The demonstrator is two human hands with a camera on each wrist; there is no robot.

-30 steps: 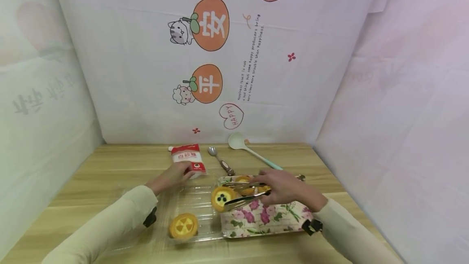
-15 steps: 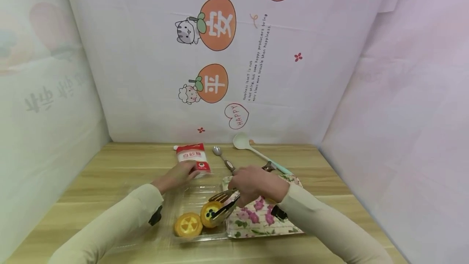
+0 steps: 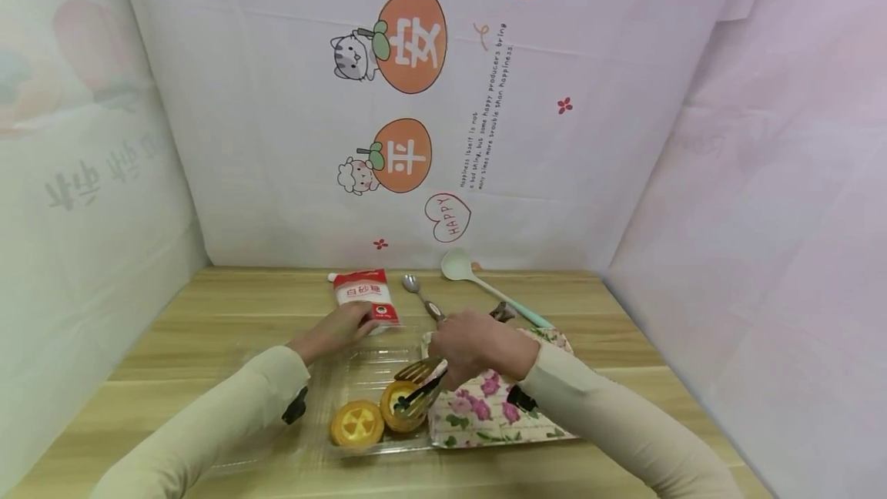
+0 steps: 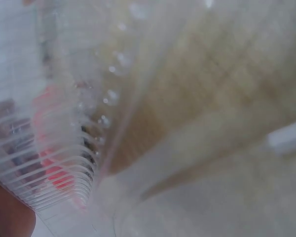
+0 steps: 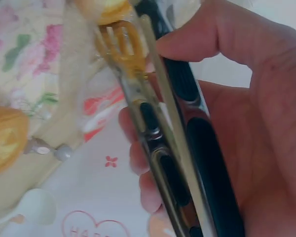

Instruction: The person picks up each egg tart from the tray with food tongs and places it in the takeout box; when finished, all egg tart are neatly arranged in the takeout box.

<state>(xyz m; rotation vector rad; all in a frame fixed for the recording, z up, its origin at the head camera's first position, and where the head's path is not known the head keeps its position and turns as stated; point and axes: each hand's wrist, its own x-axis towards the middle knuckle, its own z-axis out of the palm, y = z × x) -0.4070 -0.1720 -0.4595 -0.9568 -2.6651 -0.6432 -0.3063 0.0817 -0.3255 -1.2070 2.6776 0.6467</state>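
Note:
In the head view, my right hand (image 3: 478,345) grips a pair of metal food tongs (image 3: 423,395) with dark handle inlays. Their fork-like and flat ends straddle an egg tart (image 3: 396,416) with dark berries, inside a clear plastic container (image 3: 381,364). Beside it lies a second egg tart (image 3: 357,423) with a yellow wedge pattern. My left hand (image 3: 339,329) holds the container's far left edge, its fingers curled there; ridged clear plastic (image 4: 69,177) fills much of the left wrist view. In the right wrist view, thumb and fingers wrap the tongs' handles (image 5: 180,133).
Right of the container lies a floral tray (image 3: 485,414), partly under my right arm; another tart (image 5: 5,140) shows at the left of the right wrist view. Behind are a red-and-white sugar bag (image 3: 363,291), a small spoon (image 3: 423,297) and a pale ladle (image 3: 459,266).
My right hand has moved left with the tongs, bringing the berry tart from the tray's edge into the container beside the other tart. The left hand has stayed at the container's edge.

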